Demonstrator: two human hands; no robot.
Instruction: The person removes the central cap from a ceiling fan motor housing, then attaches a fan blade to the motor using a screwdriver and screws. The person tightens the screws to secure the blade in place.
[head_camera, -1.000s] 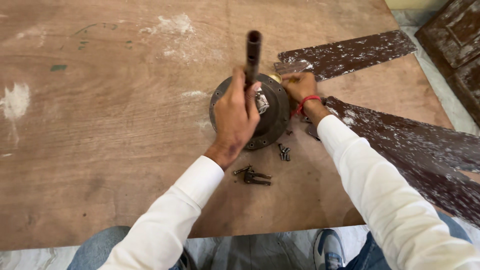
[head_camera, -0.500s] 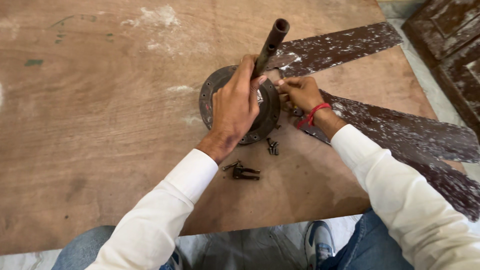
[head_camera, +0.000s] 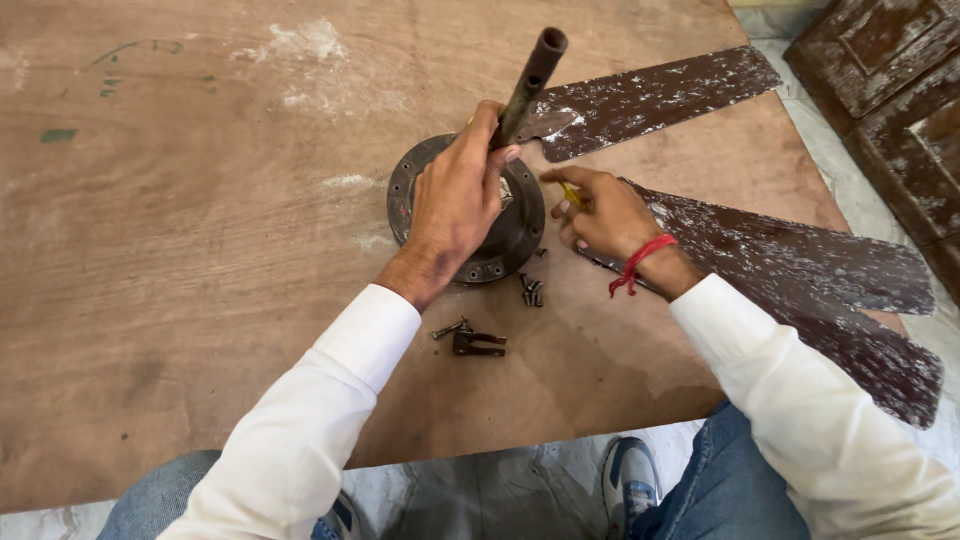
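Both hands busy: left hand (head_camera: 455, 205) grips motor rod (head_camera: 528, 85), right hand (head_camera: 598, 212) pinches yellow tool (head_camera: 570, 193)

Motor hub (head_camera: 478, 262) centre — hidden under left hand (head_camera: 455, 205)

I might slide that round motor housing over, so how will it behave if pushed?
The motor housing looks like thick metal, so probably heavy and stiff. Its flat base should slide on the wooden board, not roll. The tall rod could make it tip.
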